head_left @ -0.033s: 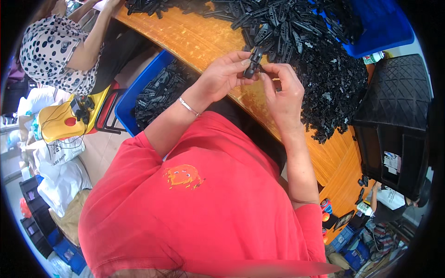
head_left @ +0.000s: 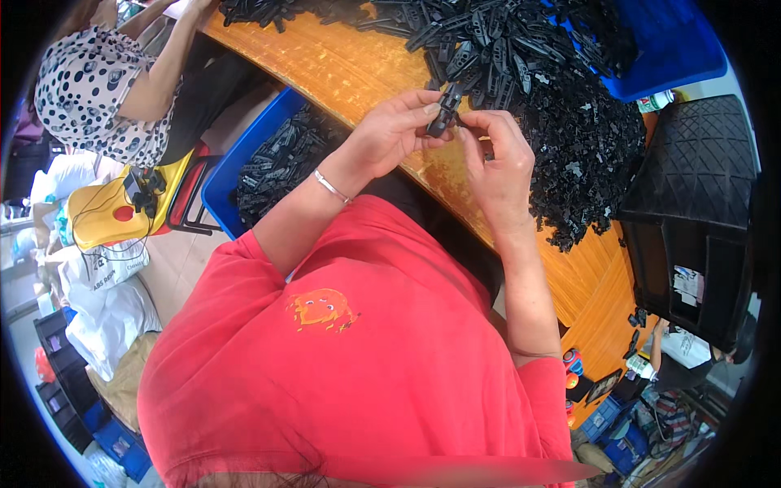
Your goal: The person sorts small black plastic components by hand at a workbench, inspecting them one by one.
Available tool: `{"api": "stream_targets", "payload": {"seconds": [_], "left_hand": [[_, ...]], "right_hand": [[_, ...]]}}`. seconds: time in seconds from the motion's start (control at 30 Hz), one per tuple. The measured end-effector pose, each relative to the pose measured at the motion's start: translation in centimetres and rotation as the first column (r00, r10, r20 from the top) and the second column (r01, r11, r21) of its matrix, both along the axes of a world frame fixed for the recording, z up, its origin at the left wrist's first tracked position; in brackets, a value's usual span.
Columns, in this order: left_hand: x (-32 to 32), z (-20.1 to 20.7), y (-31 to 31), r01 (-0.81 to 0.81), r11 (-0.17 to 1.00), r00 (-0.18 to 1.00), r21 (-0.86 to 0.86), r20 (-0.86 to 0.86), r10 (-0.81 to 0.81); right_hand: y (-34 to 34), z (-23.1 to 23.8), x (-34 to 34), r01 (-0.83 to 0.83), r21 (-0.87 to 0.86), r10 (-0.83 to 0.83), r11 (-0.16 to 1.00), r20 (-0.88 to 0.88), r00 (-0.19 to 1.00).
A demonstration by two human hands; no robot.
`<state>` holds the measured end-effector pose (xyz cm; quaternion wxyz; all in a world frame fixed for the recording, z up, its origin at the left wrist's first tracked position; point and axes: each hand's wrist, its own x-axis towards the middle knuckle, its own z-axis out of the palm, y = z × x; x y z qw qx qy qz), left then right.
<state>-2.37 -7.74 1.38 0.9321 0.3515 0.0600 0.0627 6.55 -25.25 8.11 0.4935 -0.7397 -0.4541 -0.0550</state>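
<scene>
My left hand (head_left: 389, 137) is closed around a slim black plastic part (head_left: 444, 111), held tilted above the wooden table (head_left: 325, 61) between thumb and fingers. Close against its right side is my right hand (head_left: 502, 163), thumb and forefinger pinched together at the part's lower end. Something small and dark shows at those fingertips, too small to name. Beyond both hands spreads a heap of long black plastic parts (head_left: 480, 49). To the right of my right hand lies a pile of small black pieces (head_left: 582, 154).
A blue bin (head_left: 218, 191) of black parts stands left, below the table edge. Another blue bin (head_left: 675, 49) is at the far right, near a black crate (head_left: 691, 171). A co-worker in a spotted top (head_left: 89, 89) sits far left beside a yellow chair (head_left: 98, 215).
</scene>
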Motion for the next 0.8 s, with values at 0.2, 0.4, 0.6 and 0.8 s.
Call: {"api": "stream_targets", "payload": {"seconds": [0.2, 0.4, 0.6, 0.8], "left_hand": [[-0.1, 0.0, 0.5, 0.003, 0.998, 1.0, 0.068, -0.027, -0.001], [0.3, 0.0, 1.1, 0.011, 0.994, 0.997, 0.111, -0.084, -0.002], [0.6, 0.9, 0.4, -0.024, 0.95, 0.98, 0.311, -0.182, 0.084], [1.0, 0.2, 0.7, 0.004, 0.922, 0.976, 0.387, -0.203, 0.082]], "right_hand": [[-0.3, 0.6, 1.0, -0.078, -0.045, 0.083, 0.996, 0.121, 0.989], [-0.3, 1.0, 1.4, -0.185, -0.111, 0.203, 0.976, 0.179, 0.963], [-0.3, 0.8, 2.1, -0.19, -0.165, 0.216, 0.968, 0.163, 0.963], [-0.2, 0.1, 2.7, -0.192, -0.166, 0.217, 0.967, 0.148, 0.965]]}}
